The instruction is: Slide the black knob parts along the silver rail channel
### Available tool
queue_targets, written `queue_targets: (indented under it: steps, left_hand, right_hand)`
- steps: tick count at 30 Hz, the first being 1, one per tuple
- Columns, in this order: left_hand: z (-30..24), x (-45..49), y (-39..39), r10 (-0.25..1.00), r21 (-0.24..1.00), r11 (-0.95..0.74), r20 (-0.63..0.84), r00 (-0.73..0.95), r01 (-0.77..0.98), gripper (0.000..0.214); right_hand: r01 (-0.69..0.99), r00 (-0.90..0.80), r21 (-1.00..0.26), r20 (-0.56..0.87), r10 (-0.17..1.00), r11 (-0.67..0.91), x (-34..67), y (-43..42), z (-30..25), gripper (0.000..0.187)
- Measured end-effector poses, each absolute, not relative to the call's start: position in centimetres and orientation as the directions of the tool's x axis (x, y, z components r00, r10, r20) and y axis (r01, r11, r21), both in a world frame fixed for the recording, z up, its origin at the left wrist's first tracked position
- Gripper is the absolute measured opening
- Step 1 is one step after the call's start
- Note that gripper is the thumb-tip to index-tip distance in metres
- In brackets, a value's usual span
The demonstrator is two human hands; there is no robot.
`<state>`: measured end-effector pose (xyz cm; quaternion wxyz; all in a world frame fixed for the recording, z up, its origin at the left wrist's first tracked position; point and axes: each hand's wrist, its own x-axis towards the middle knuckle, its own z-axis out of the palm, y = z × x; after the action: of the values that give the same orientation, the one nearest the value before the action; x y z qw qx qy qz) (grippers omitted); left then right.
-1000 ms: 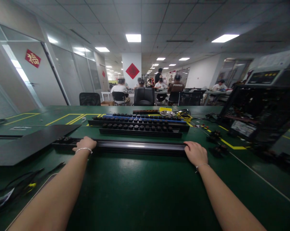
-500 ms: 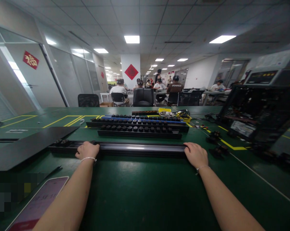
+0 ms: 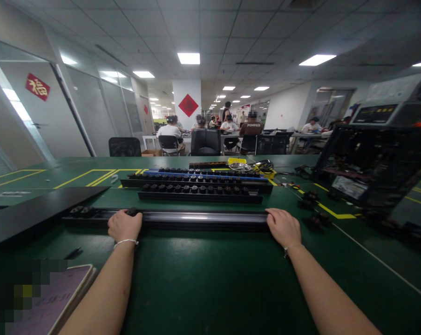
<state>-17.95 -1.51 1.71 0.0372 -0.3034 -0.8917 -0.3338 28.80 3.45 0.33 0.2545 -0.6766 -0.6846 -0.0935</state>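
A long black rail (image 3: 203, 219) with a shiny strip along its middle lies crosswise on the green table (image 3: 210, 288). My left hand (image 3: 124, 227) is closed over its left part, beside a small black roller-like piece (image 3: 132, 211) that sits in the rail; the fingertips are hidden. At the rail's right end, my right hand (image 3: 283, 227) is closed round it, fingers over the far edge and thumb out of sight. More small black pieces (image 3: 82, 211) sit in the rail left of my left hand.
Behind it lie several black rails (image 3: 200, 197) filled with roller-like pieces. A dark flat panel (image 3: 32, 211) is at the left, a phone-like device (image 3: 57, 302) at lower left. Loose black parts (image 3: 317, 218) and an open black machine case (image 3: 357, 163) stand right. People sit farther back.
The view has shifted slightly. More of the black piece shows beside my left hand. Both hands stay on the rail in nearly the same places.
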Motion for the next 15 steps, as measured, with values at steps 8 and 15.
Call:
queue_targets:
  steps: [8, 15]
  left_hand:
    - [2.13, -17.76, -1.83, 0.533, 0.577, 0.588, 0.252, -0.808, 0.567, 0.052]
    - [2.08, -17.70, -1.74, 0.525, 0.566, 0.596, 0.261, -0.810, 0.569, 0.050]
  right_hand:
    - [0.967, 0.050, -0.242, 0.470, 0.881, 0.074, 29.21, 3.60, 0.11, 0.038]
    - [0.949, 0.097, -0.309, 0.449, 0.888, 0.053, 29.62, 3.71, 0.05, 0.035]
